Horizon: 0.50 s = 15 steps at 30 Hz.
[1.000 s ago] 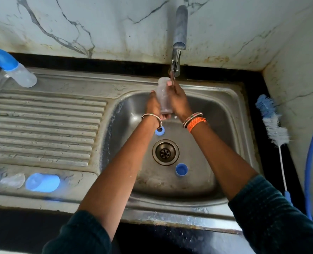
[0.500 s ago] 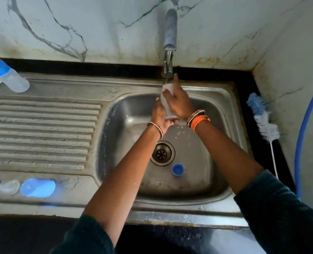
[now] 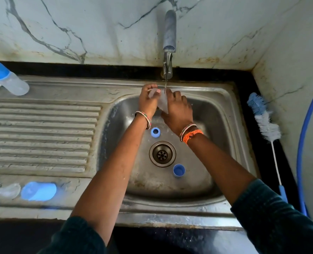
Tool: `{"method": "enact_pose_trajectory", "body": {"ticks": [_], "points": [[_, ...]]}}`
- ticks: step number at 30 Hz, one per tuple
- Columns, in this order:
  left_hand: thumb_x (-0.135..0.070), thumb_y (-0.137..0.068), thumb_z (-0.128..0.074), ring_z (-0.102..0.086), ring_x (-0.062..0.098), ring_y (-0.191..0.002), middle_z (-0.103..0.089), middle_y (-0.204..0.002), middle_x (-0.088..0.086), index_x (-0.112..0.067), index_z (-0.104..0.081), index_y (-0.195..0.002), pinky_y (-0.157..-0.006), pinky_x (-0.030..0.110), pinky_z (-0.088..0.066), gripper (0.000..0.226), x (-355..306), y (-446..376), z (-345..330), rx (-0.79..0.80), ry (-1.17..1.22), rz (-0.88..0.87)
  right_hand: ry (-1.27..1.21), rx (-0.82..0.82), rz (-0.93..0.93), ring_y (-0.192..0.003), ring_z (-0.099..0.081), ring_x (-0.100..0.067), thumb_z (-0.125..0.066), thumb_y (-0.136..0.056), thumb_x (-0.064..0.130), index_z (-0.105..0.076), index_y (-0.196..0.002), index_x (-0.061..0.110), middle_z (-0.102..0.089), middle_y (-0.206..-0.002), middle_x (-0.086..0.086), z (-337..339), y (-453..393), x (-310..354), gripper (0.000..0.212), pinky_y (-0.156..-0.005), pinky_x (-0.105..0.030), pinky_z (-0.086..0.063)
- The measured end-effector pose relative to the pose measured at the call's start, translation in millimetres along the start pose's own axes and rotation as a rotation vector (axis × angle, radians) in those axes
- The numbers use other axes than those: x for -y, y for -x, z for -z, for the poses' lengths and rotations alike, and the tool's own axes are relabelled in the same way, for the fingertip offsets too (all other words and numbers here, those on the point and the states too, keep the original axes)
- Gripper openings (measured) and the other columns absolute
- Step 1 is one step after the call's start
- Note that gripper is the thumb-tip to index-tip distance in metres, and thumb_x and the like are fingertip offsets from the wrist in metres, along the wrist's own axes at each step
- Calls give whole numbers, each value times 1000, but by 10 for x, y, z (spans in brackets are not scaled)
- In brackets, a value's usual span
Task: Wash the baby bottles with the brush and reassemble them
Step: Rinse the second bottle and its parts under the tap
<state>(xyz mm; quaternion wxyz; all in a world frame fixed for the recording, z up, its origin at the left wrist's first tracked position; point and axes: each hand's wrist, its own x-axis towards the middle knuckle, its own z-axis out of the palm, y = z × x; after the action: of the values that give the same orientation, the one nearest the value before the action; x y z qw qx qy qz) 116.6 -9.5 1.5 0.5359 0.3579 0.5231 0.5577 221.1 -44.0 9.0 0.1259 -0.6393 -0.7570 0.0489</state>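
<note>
Both hands clamped on one clear bottle (image 3: 161, 100) at upper centre, under the tap (image 3: 168, 43) stream: left hand (image 3: 148, 101) at its top, right hand (image 3: 177, 110) around the body. Looks like rinsing. Ring (image 3: 155, 132) and cap (image 3: 178, 170) loose in the sink (image 3: 216, 114). Brush (image 3: 265, 123) idle at right. Capped bottle (image 3: 7, 77) upper left looks finished; reassembly pending.

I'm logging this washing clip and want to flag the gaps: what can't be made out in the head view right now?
- Clear bottle: mostly hidden between the left hand and right hand; whether it is rinsed clean can't be told.
- Capped bottle: cut off by the left edge.
- Blue cap and clear piece on the sink's front rim: blurred, shapes unclear.
- Bottle brush: handle end hidden by the right sleeve.
</note>
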Motion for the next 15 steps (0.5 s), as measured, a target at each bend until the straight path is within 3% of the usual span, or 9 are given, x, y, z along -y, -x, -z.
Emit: {"method": "enact_pose_trajectory", "body": {"ticks": [2, 3, 6, 8, 10, 14, 15], "points": [[5, -86, -53, -57, 17, -88, -60, -92, 2, -22, -58, -87, -79, 35, -47, 27, -18, 35, 10, 58, -104, -109, 59, 18, -33, -108, -56, -36, -69, -80, 27, -31, -137, 6, -53, -122, -17, 33, -27, 56, 72, -81, -43, -48], [9, -86, -51, -58, 12, -85, -61, -91, 2, -18, -58, -87, -77, 28, -48, 28, -35, 61, 18, 90, -91, -139, -56, 38, -51, -103, -59, -36, -71, -77, 27, -36, -131, 5, -58, -117, -16, 69, -64, 57, 68, -79, -42, -49], [12, -86, -47, -60, 8, -79, -60, -98, 4, -12, -57, -92, -59, 22, -51, 26, -169, 122, 143, 205, 144, -117, -832, 348, -67, -85, -63, -25, -79, -71, 14, -57, -106, 13, -67, -96, -9, 225, -211, -62, 42, -72, -35, -51], [10, -85, -46, -60, 13, -83, -58, -102, 4, -10, -55, -96, -59, 24, -53, 24, -251, 120, 217, 304, 286, -76, -1177, 607, -79, -77, -63, -19, -76, -74, 7, -61, -99, 15, -67, -88, -9, 305, -247, -155, 30, -63, -29, -51], [5, -80, -52, -57, 16, -89, -58, -102, 6, -9, -55, -97, -68, 23, -54, 22, -296, 95, 213, 265, 343, -50, -1076, 578, -56, -73, -64, -19, -78, -73, 9, -63, -96, 16, -69, -85, -9, 326, -288, -114, 28, -61, -29, -51], [-26, -74, -72, -61, 18, -74, -64, -84, 7, -14, -59, -86, -64, 27, -53, 21, -279, -17, 26, -161, 127, 144, -150, 19, 128, -96, -63, -35, -69, -76, 21, -49, -124, 11, -66, -106, -14, 207, -325, 145, 53, -74, -38, -48], [-29, -77, -72, -61, 18, -69, -65, -81, 7, -11, -60, -88, -58, 25, -51, 24, -271, -21, -11, -211, 119, 223, -64, -45, 141, -99, -61, -37, -67, -78, 23, -45, -127, 9, -64, -109, -15, 207, -333, 165, 55, -74, -39, -47]]}}
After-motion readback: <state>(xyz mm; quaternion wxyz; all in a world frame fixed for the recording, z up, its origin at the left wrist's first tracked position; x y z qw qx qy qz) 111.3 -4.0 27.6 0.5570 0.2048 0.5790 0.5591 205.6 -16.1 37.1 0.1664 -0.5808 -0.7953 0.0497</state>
